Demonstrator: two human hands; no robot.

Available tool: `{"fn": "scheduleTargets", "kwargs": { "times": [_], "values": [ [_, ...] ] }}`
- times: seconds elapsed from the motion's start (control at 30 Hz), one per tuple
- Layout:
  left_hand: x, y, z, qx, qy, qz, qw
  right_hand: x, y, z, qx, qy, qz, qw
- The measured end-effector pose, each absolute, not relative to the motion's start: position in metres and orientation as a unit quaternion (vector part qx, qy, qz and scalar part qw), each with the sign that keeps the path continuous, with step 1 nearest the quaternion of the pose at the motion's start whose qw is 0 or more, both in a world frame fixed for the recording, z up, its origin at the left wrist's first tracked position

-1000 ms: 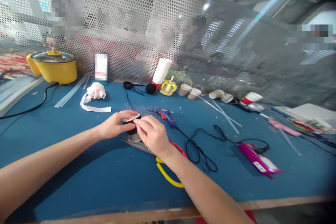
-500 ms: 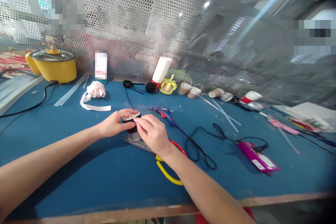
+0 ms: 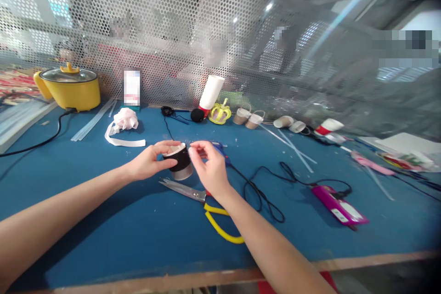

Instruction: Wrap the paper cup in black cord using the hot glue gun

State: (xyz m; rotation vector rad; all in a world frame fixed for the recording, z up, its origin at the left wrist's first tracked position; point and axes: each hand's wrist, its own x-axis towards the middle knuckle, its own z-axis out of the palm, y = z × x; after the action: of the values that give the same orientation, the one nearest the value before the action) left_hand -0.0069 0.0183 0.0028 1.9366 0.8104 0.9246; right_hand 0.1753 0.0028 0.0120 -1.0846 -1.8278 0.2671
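My left hand (image 3: 149, 161) grips a small paper cup (image 3: 179, 163) with a black band around it, holding it just above the blue table (image 3: 103, 225). Beside the cup's right side my right hand (image 3: 210, 167) has its fingers curled, thumb and forefinger pinched by the rim; whether they hold anything I cannot make out. Under both hands lie scissors (image 3: 203, 204) with yellow and red handles. A blue glue gun (image 3: 220, 149) lies just behind my right hand, mostly hidden by it.
A yellow electric pot (image 3: 69, 87) stands far left by glue sticks (image 3: 93, 121). A white ribbon (image 3: 122, 128), a stack of cups (image 3: 211, 94), a yellow crown (image 3: 220, 114), several small cups (image 3: 248, 118), a black cord (image 3: 265, 193) and a pink device (image 3: 339, 209) lie around. A perforated screen (image 3: 172, 36) closes the back.
The cup has been lifted and tipped so its black band and open top show. My right hand came off the cup's top and moved right and up, uncovering the scissors.
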Motion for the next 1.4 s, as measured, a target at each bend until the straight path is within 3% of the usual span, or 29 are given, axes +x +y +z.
{"fn": "scheduleTargets", "kwargs": {
  "times": [0.23, 0.53, 0.93, 1.27, 1.4],
  "values": [
    [-0.009, 0.022, 0.000, 0.782, 0.341, 0.347, 0.391, 0.179, 0.017, -0.002, -0.503, -0.688, 0.405, 0.332],
    [-0.012, 0.018, 0.018, 0.820, 0.369, 0.265, 0.348, 0.173, 0.012, 0.000, -0.480, -0.680, 0.430, 0.350],
    [-0.012, 0.020, 0.013, 0.859, 0.293, 0.292, 0.301, 0.169, 0.029, 0.008, -0.444, -0.596, 0.522, 0.419],
    [-0.011, 0.019, 0.014, 0.850, 0.329, 0.285, 0.297, 0.169, 0.039, 0.029, -0.453, -0.671, 0.491, 0.322],
    [-0.011, 0.019, 0.015, 0.846, 0.346, 0.272, 0.300, 0.175, 0.043, 0.034, -0.449, -0.676, 0.485, 0.326]
  ]
}}
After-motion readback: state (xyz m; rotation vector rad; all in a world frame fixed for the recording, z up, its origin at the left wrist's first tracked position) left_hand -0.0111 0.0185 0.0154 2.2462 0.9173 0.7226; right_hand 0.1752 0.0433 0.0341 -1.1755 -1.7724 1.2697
